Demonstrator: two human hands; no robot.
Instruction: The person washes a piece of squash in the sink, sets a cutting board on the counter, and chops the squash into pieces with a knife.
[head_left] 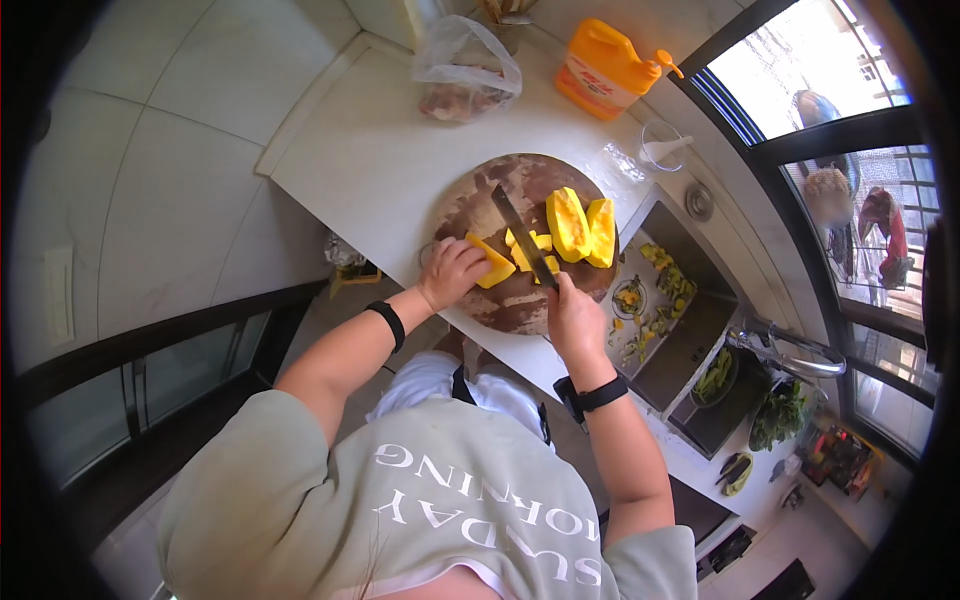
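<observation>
My left hand (453, 272) is closed on a yellow pumpkin piece (492, 262) at the left part of a round wooden board (510, 312). My right hand (577, 318) grips the handle of a dark knife (522, 232), whose blade points away from me across the board. Several small yellow chunks (543, 242) lie beside and partly behind the blade. Two large pumpkin wedges (568, 225) rest on the right side of the board, one next to the other. The knife's handle is mostly hidden in my right hand.
Right of the board is a sink (650, 345) with peelings and a strainer, below a faucet (790, 355). Behind stand a plastic bag (466, 75) with contents, an orange jug (607, 75) and a clear cup (660, 147). Leafy greens (780, 412) lie at the right.
</observation>
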